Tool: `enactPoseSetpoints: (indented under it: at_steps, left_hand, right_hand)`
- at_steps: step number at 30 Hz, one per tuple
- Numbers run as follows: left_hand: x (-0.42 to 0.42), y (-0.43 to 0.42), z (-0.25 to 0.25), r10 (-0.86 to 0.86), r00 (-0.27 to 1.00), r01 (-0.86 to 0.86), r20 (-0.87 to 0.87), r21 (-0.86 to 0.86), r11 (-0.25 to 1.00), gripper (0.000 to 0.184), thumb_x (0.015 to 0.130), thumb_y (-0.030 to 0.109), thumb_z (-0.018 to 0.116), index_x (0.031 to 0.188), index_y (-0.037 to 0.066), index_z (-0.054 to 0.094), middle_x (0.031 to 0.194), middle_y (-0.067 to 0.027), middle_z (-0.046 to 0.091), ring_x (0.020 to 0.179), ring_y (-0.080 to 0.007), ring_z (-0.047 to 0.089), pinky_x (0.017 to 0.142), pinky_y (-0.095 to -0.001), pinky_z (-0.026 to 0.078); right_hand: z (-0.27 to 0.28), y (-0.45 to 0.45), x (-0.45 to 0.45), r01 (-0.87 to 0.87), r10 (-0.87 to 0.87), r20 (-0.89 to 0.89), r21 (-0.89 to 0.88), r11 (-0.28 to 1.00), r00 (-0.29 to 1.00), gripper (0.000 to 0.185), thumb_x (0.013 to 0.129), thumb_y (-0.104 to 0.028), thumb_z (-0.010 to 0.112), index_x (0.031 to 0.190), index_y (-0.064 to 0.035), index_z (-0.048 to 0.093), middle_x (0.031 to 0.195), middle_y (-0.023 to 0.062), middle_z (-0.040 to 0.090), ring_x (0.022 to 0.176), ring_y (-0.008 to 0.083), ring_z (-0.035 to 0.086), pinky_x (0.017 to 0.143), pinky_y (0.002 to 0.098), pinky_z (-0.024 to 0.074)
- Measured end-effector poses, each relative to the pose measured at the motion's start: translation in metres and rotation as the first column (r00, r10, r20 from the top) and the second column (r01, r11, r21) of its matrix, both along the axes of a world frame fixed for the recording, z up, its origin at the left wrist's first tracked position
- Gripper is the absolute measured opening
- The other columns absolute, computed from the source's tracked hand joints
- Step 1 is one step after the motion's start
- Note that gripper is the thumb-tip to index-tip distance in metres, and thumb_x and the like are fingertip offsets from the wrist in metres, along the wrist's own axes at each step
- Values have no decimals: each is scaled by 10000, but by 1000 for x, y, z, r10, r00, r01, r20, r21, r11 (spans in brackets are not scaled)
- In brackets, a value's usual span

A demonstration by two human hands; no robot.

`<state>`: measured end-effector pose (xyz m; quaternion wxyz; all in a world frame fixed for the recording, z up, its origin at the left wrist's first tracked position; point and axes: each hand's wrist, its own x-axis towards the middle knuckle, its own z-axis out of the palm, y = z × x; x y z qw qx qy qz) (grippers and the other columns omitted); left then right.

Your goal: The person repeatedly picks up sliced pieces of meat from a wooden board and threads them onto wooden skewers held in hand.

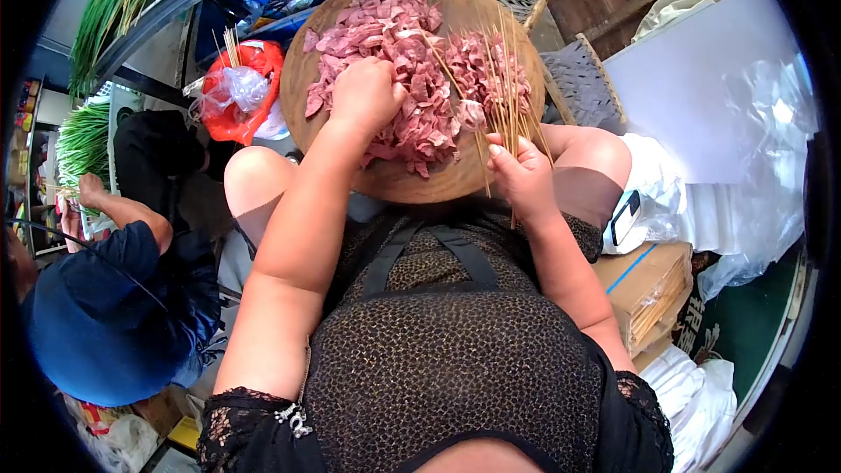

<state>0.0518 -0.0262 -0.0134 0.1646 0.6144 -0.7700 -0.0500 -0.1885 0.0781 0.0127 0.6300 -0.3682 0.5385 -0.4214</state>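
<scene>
Heaped pink meat (pixel 424 105) (cut up), thin skewers (pixel 511 118)

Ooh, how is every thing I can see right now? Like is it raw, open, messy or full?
Meat: raw, cut up, heaped
Round board: loaded with meat
Right hand: closed around skewers
Skewers: bunched loosely, fanning out
Left hand: curled at the meat; grip hidden
Red bag: open, sticks poking out
Green stalks: bunched
Phone: lying down; screen on or off unclear
Clear plastic: crumpled
</scene>
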Motion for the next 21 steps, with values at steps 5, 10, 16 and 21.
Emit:
enactPoseSetpoints:
  at_steps: [5,10,16,21]
  left_hand:
    - [15,-9,-5,226,529,23,-818,280,960,175,865,146,546,941,-3,599,860,-91,644,777,-145,625,678,-269,507]
    - [14,-6,8,355,-240,286,-904,284,915,173,896,109,500,1047,32,533,943,-92,625,801,-201,628,726,-326,542]
    - [16,-6,8,390,-274,228,-879,335,914,160,905,84,468,1042,39,537,905,-79,620,815,-211,631,739,-343,545]
    - [18,-6,7,376,-285,179,-882,336,925,163,903,82,469,1047,43,535,929,-85,613,804,-213,632,734,-348,548]
  right_hand:
    - [-10,0,2,-44,44,14,-23,999,999,203,866,-136,567,1041,-35,579,702,-19,546,536,22,432,488,159,343]
    - [-8,4,10,-115,115,-7,-5,993,993,192,860,-129,569,1027,-36,588,700,-25,545,546,24,441,501,161,354]
    - [-9,5,10,-123,122,-27,-12,992,992,192,861,-124,567,1029,-34,589,709,-28,544,567,24,450,516,159,361]
    - [-9,10,7,-114,114,-41,-3,993,993,194,860,-120,567,1031,-31,587,712,-28,544,567,26,452,515,161,363]
